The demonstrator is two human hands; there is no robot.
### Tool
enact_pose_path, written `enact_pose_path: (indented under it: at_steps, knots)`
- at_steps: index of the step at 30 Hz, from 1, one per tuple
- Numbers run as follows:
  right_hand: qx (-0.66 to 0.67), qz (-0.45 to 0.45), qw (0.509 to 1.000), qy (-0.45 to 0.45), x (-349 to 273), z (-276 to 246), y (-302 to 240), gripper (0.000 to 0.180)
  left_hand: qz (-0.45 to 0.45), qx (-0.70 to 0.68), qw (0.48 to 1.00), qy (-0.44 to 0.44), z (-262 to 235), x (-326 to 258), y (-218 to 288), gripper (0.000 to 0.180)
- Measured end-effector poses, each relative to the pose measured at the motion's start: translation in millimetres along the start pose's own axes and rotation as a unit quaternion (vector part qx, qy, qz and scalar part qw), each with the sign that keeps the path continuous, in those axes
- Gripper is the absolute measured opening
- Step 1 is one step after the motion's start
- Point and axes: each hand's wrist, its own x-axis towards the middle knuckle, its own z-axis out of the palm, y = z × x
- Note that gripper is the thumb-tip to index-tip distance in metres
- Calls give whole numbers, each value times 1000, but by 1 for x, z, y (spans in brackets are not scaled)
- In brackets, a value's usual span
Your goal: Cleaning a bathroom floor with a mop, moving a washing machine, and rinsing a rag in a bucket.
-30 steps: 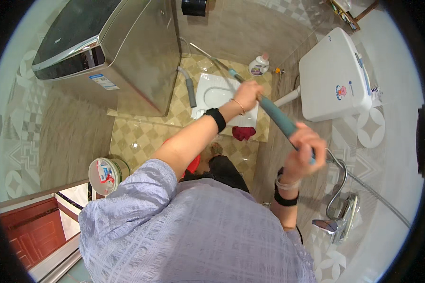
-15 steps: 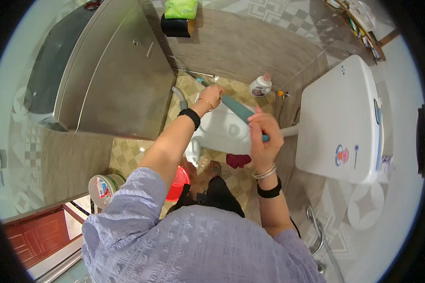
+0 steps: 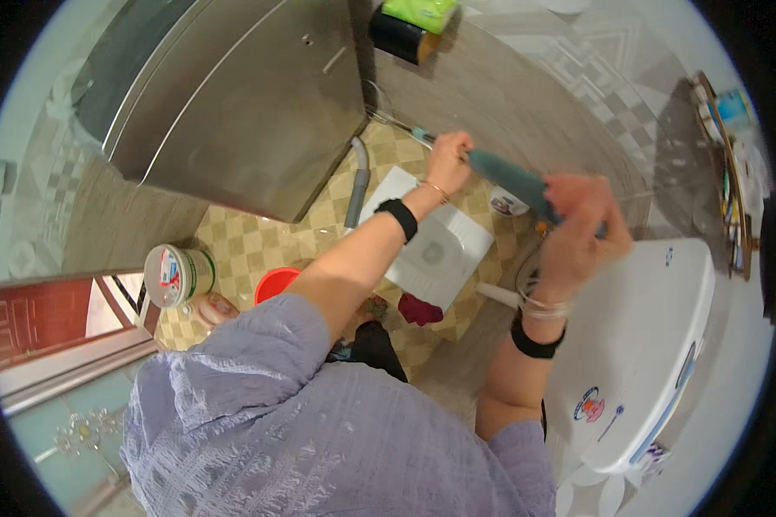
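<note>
left hand (image 3: 448, 164) and right hand (image 3: 583, 226) have both drifted rightward in view, fingers curled round the teal pole (image 3: 503, 174), right one kinda blurry

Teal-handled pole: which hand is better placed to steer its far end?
Probably the left hand: it holds the teal-handled pole nearer its far end, while the blurred right hand is close to the near end.
</note>
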Motion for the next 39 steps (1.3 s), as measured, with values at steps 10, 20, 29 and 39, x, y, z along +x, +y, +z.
enact_pose_path:
  at_steps: [10,20,29,39]
  knots:
    - [209,-39,970,-114,42,-88,-67,39,-14,-80,997,-4,-8,-56,123,32]
    - [78,-188,965,-162,-45,-3,-110,33,-39,-126,991,-10,-55,-85,76,24]
    - [102,-140,980,-99,-59,-63,-193,37,43,-198,978,-45,-99,-152,162,21]
    - [342,-329,801,-365,-65,-100,-299,21,73,-249,915,-310,-236,-166,232,25]
